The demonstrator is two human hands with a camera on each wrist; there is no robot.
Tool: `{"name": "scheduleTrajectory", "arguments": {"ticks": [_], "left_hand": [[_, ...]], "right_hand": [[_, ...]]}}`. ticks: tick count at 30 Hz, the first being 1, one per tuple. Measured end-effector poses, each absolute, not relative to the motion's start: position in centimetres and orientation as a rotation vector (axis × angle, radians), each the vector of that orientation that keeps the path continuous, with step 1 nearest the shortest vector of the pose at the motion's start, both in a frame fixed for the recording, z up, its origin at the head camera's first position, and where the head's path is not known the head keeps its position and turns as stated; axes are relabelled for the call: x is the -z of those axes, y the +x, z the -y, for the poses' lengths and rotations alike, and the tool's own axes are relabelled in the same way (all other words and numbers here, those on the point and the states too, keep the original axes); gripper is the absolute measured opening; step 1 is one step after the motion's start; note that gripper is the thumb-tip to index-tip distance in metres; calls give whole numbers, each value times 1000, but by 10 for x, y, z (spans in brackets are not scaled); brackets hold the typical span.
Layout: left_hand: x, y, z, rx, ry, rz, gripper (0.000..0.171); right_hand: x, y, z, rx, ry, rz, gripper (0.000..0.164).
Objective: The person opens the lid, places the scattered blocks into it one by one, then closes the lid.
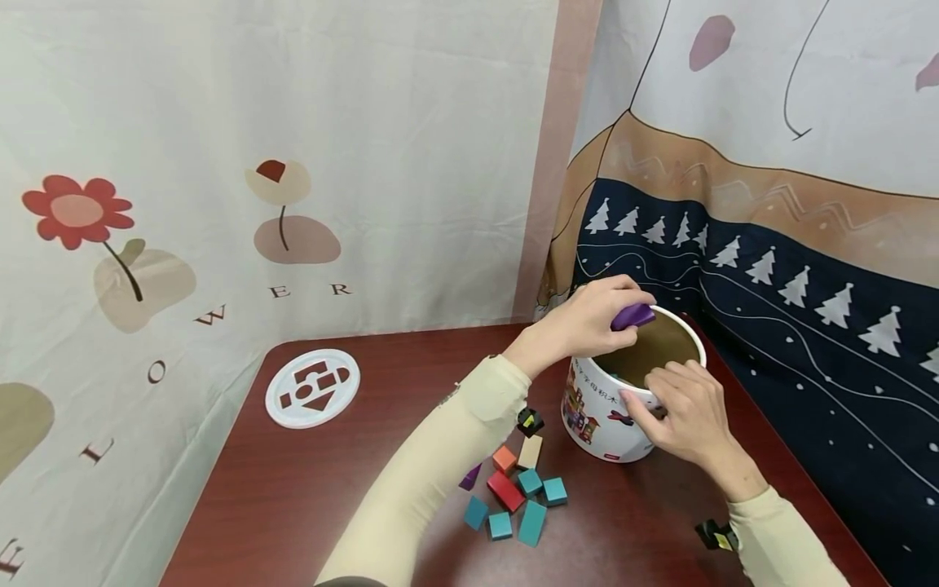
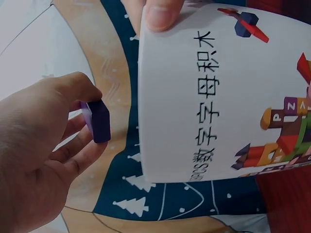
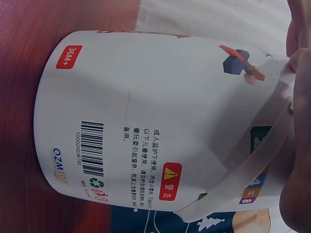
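Observation:
A purple block (image 1: 632,316) is pinched between the thumb and fingers of my left hand (image 1: 587,319), over the far left part of a bucket's rim. The white printed bucket (image 1: 603,420) stands upright on the table. My right hand (image 1: 685,408) grips its near right rim, thumb outside and fingers over the edge. In the left wrist view the purple block (image 2: 100,121) shows its dark flat faces beside the bucket wall (image 2: 170,97). A barcode and warning label fill the bucket's side (image 3: 146,97) in the right wrist view. Most of the bucket's inside is hidden.
Left of the bucket lie several teal blocks (image 1: 531,523), a red block (image 1: 505,491), an orange block (image 1: 504,459), a cream block (image 1: 530,452) and another purple block (image 1: 470,478). A white lid (image 1: 282,383) with shaped holes rests at the table's far left. Fabric curtains (image 1: 411,163) border the table.

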State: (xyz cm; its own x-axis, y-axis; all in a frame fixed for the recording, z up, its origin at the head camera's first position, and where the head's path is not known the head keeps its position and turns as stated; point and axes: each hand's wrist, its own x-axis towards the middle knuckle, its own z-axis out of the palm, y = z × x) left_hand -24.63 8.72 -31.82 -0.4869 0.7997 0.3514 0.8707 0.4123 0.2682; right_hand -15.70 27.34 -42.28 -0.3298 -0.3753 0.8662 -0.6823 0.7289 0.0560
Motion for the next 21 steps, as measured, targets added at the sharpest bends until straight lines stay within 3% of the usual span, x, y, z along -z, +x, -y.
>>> {"name": "scheduleTrajectory", "arguments": {"ticks": [21], "left_hand": [[341,-250,-100,549,-1441,2638,49]], "right_hand": [[420,-156,-270,-391,811,1936,49]]}}
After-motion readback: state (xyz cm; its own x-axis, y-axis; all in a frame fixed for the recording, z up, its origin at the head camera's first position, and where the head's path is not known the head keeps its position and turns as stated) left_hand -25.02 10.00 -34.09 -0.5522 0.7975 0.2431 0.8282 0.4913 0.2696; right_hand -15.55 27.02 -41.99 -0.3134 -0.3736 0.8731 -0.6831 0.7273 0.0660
